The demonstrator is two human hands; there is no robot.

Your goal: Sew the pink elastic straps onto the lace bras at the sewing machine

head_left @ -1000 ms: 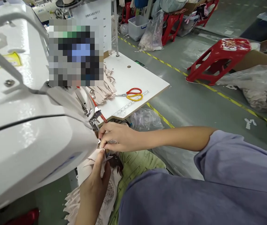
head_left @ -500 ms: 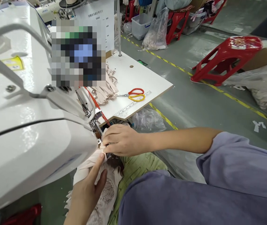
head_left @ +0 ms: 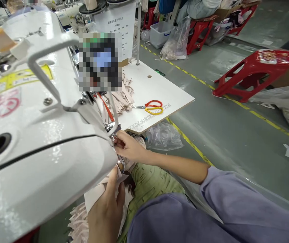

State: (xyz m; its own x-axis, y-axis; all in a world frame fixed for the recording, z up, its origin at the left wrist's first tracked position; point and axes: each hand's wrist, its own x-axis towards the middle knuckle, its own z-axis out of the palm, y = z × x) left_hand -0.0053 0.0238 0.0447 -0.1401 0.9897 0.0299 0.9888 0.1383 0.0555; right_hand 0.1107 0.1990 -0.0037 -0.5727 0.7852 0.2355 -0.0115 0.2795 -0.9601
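A white sewing machine point(head_left: 58, 162) fills the left side, and its head hides part of the sewing area. My right hand point(head_left: 130, 146) is at the metal parts by the needle area, fingers curled together; what they pinch is hidden. Lower down, my left hand point(head_left: 109, 202) is closed on pale pink fabric point(head_left: 93, 195), index finger along it and thumb to the right. More of this cloth hangs below the machine's edge. Lace fabric point(head_left: 141, 141) shows just behind my right wrist.
Red-and-yellow-handled scissors point(head_left: 153, 107) lie on the white table point(head_left: 167, 89) beside a heap of pale strips point(head_left: 121, 99). A plastic bag point(head_left: 164, 136) is under the table edge. A red stool point(head_left: 256, 74) leans on the floor at right.
My right hand has drawn in to the needle area with its fingers curled, where it lay flatter over the fabric. My left hand stays on the cloth. The camera view has shifted.
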